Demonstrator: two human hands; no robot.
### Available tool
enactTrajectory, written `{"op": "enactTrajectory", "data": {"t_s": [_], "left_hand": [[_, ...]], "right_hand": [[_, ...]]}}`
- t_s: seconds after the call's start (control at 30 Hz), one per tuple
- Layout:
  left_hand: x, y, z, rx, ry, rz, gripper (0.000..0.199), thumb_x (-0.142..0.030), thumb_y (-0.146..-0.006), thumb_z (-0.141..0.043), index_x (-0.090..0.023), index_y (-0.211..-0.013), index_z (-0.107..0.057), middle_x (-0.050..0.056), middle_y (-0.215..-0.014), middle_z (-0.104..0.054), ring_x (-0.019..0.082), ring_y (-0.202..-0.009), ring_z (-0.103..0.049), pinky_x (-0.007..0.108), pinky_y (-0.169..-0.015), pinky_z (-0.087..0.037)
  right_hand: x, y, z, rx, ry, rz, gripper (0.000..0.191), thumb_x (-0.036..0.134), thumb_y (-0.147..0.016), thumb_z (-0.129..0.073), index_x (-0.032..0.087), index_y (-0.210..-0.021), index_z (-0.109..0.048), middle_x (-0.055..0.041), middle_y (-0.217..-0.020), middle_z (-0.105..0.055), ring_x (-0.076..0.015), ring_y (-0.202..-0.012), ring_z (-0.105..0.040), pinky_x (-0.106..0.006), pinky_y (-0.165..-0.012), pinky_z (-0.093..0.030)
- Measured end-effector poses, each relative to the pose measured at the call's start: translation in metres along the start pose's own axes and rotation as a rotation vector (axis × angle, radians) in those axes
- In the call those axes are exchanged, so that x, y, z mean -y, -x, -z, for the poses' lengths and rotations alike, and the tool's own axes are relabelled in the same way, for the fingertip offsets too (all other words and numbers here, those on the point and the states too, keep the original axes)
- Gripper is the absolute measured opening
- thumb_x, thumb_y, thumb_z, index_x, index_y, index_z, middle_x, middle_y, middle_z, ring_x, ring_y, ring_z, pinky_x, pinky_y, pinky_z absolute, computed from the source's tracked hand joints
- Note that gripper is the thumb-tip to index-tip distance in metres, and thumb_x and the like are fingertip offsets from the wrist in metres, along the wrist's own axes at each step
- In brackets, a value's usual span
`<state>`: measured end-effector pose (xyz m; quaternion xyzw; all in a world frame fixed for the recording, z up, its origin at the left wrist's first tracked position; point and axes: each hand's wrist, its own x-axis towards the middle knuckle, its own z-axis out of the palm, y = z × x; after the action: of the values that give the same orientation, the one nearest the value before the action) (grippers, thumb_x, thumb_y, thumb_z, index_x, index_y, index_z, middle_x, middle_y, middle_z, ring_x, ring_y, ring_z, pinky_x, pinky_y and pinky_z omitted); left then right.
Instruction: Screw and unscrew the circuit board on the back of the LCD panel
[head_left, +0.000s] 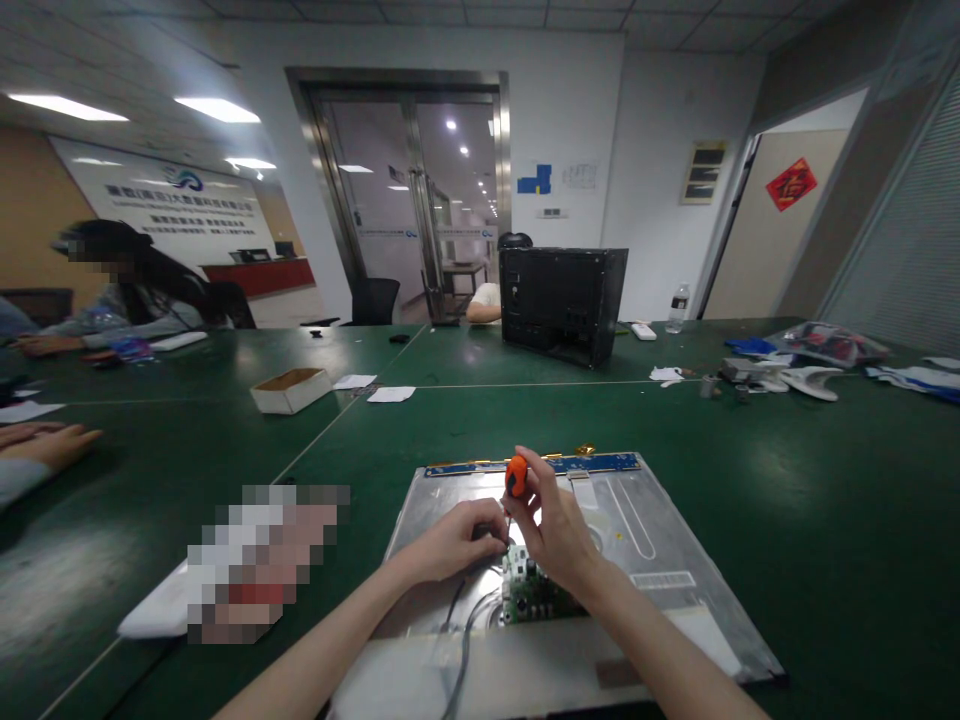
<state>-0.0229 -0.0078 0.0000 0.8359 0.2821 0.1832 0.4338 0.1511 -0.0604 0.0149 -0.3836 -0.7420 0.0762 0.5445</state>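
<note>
A flat silver display panel [675, 545] lies on the green table, with a blue circuit strip [619, 462] along its far edge. On its middle sits a green circuit board [517, 600], with dark cables [466, 640] running toward the near edge. My right hand [559, 530] holds an orange and black screwdriver [516, 476] upright, its shaft pointing down at the board's far left corner. Close beside the shaft, my left hand [461, 540] has its thumb and fingers pinched together at that corner; what lies between them is too small to make out.
A black monitor housing [562, 300] stands across the green table [465, 420]. Left of it is an open box [291, 390] near papers. A bottle [677, 308] and bagged items [829, 343] are at far right. People sit left and behind the housing.
</note>
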Motion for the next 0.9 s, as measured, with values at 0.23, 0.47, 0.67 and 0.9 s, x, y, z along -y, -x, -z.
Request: {"op": "enactTrajectory", "data": {"t_s": [0.23, 0.47, 0.67, 0.9], "left_hand": [[-0.0025, 0.0006, 0.0015, 0.016, -0.025, 0.005, 0.011, -0.014, -0.077, -0.058, -0.016, -0.087, -0.063, 0.002, -0.090, -0.065, 0.018, -0.086, -0.059, 0.031, -0.081, -0.046], [-0.0079, 0.0010, 0.0024, 0.009, 0.002, -0.038, 0.014, -0.008, -0.074, -0.056, -0.016, -0.085, -0.062, 0.001, -0.087, -0.064, 0.017, -0.083, -0.058, 0.029, -0.079, -0.046], [-0.0056, 0.0000, 0.0020, 0.002, -0.061, -0.022, 0.012, -0.009, -0.075, -0.057, -0.016, -0.083, -0.062, 0.001, -0.086, -0.064, 0.017, -0.083, -0.057, 0.029, -0.079, -0.045], [-0.0031, 0.0001, 0.0006, -0.001, -0.064, -0.019, 0.015, -0.010, -0.074, -0.055, -0.015, -0.086, -0.062, 0.003, -0.089, -0.064, 0.018, -0.083, -0.057, 0.030, -0.080, -0.045]], "right_hand": [[-0.0015, -0.0024, 0.0018, -0.028, 0.017, 0.078, 0.053, 0.024, -0.091, -0.048, 0.023, -0.139, -0.026, 0.0005, -0.076, -0.057, -0.0119, -0.052, -0.051, -0.023, -0.049, -0.043], [-0.0014, -0.0004, 0.0041, 0.014, 0.081, 0.085, 0.057, 0.023, -0.089, -0.050, 0.023, -0.140, -0.027, 0.0010, -0.073, -0.059, -0.0136, -0.053, -0.053, -0.025, -0.048, -0.043], [0.0003, 0.0010, 0.0073, 0.082, 0.027, 0.059, 0.064, 0.016, -0.086, -0.047, 0.021, -0.145, -0.022, -0.0026, -0.079, -0.063, -0.0147, -0.058, -0.056, -0.028, -0.053, -0.046], [-0.0032, 0.0007, 0.0058, 0.044, 0.038, 0.068, 0.060, 0.019, -0.088, -0.049, 0.023, -0.143, -0.025, -0.0021, -0.079, -0.064, -0.0136, -0.057, -0.057, -0.025, -0.050, -0.045]]}}
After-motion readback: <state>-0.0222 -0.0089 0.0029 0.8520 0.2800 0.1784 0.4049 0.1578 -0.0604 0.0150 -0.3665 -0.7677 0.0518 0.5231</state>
